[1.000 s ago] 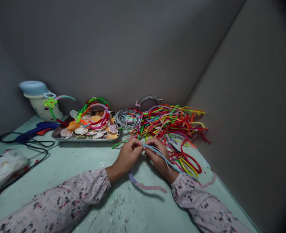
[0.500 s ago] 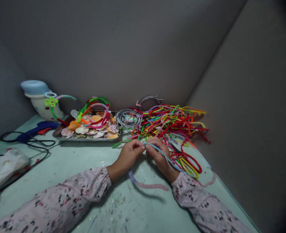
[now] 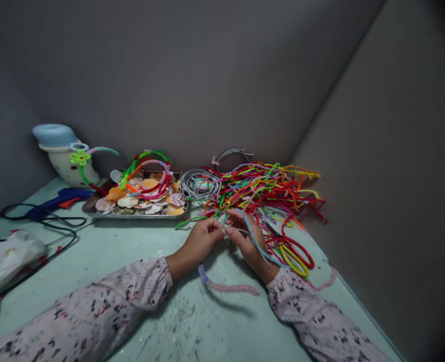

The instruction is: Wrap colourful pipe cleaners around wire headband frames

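Observation:
Near the middle of the table, my left hand (image 3: 203,240) pinches a thin strip at its fingertips. A purple and pink fuzzy stem (image 3: 230,288) curves out below that hand. My right hand (image 3: 249,241) touches fingertips with the left, its thumb and fingers closed around the light blue fuzzy stem (image 3: 255,243), which runs back over the hand toward the wrist. A thin pale wire shows between the hands. Exactly where the strips join is too small to make out.
A metal tray (image 3: 143,216) holds shells and fuzzy rings. Coiled wire (image 3: 199,184) lies beside a heap of coloured stems (image 3: 267,186). Red-handled scissors (image 3: 299,251) are right of my hands. At left are a bottle (image 3: 69,163), a blue tool (image 3: 52,202) with cable and a plastic bag (image 3: 14,254).
The blue stem has bowed upward over my right hand, and that hand's fingers have lifted and spread slightly from the thumb. The hanging purple and pink end has shifted slightly left.

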Action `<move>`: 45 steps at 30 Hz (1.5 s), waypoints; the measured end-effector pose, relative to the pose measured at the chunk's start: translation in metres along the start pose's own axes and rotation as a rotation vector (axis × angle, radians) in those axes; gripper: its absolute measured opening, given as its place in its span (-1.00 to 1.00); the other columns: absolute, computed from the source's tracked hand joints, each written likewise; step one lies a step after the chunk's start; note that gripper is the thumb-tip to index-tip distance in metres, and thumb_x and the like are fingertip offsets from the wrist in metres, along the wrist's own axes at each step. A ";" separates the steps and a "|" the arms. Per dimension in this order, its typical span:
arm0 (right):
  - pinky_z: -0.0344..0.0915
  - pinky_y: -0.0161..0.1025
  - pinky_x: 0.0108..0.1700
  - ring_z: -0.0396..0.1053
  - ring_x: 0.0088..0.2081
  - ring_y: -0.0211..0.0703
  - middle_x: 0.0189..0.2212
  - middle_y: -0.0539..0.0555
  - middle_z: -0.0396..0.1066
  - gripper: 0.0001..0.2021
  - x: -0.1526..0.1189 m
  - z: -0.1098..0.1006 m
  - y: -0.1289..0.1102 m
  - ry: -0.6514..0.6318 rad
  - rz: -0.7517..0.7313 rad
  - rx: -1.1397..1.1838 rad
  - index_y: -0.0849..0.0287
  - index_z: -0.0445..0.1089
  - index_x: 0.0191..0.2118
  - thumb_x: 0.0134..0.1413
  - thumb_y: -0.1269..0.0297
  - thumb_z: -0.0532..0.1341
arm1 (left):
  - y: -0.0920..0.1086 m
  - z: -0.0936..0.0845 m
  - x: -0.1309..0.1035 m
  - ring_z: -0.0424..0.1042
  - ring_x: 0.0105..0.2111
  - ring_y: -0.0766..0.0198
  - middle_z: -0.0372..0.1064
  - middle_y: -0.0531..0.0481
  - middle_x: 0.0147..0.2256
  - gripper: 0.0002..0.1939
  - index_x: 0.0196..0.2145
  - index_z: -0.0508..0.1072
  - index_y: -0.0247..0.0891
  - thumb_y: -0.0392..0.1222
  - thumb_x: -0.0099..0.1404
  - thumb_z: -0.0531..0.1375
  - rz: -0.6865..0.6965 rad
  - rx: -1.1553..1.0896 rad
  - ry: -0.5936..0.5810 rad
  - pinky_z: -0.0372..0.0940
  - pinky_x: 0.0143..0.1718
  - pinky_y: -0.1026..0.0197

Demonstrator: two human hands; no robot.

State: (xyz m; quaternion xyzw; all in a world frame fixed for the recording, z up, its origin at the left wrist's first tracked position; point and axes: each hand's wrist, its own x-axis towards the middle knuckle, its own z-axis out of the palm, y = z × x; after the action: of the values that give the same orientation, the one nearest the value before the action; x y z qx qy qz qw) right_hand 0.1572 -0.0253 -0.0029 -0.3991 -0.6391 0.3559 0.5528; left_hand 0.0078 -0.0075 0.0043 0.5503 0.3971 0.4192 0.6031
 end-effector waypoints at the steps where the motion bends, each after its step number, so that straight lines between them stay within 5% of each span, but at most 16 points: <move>1: 0.36 -0.25 -0.30 0.35 -0.34 -0.22 -0.24 0.04 0.33 -0.65 0.000 0.000 -0.001 0.010 0.012 0.025 0.07 0.34 0.02 0.09 0.19 0.25 | 0.000 0.000 0.000 0.01 -0.65 0.46 0.11 0.20 -0.66 -0.76 -0.52 0.31 -0.29 -0.10 0.07 0.27 0.000 -0.006 -0.013 -0.09 -0.58 0.33; 14: 0.33 -0.28 -0.37 0.32 -0.43 -0.32 -0.12 0.07 0.24 -0.33 0.004 0.000 0.003 0.016 0.020 0.213 -0.01 0.07 0.22 0.00 0.17 0.31 | -0.001 -0.001 -0.004 0.02 -0.65 0.45 0.10 0.20 -0.65 -0.78 -0.47 0.28 -0.26 -0.10 0.12 0.23 0.039 0.003 -0.046 -0.08 -0.60 0.33; 22: 0.31 -0.29 -0.35 0.34 -0.37 -0.27 -0.24 0.01 0.28 -0.64 0.001 0.002 0.006 0.165 -0.065 0.117 0.00 0.20 0.00 0.09 0.23 0.27 | 0.000 -0.003 -0.004 0.09 -0.60 0.43 0.13 0.18 -0.59 -0.78 -0.42 0.28 -0.26 -0.10 0.18 0.22 0.151 0.002 0.108 0.01 -0.57 0.34; 30: 0.36 -0.24 -0.28 0.40 -0.34 -0.20 -0.28 0.04 0.41 -0.86 0.000 0.004 0.004 0.104 -0.060 -0.130 0.10 0.37 -0.18 0.13 0.23 0.21 | -0.001 -0.003 -0.002 0.12 -0.60 0.44 0.15 0.18 -0.58 -0.78 -0.40 0.29 -0.26 -0.09 0.19 0.23 0.135 -0.067 0.084 0.03 -0.57 0.35; 45: 0.29 -0.26 -0.32 0.35 -0.39 -0.19 -0.43 0.01 0.40 -0.85 0.002 0.002 0.010 0.054 -0.018 -0.254 0.14 0.40 -0.29 0.20 0.20 0.15 | -0.004 -0.004 0.000 0.25 -0.61 0.42 0.27 0.13 -0.58 -0.78 -0.43 0.34 -0.29 -0.08 0.20 0.21 0.090 -0.075 0.069 0.14 -0.54 0.35</move>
State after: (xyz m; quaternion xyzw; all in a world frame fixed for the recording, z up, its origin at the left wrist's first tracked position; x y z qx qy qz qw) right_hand 0.1567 -0.0191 -0.0110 -0.4695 -0.6675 0.2564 0.5179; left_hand 0.0045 -0.0064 -0.0003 0.5300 0.3767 0.4790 0.5898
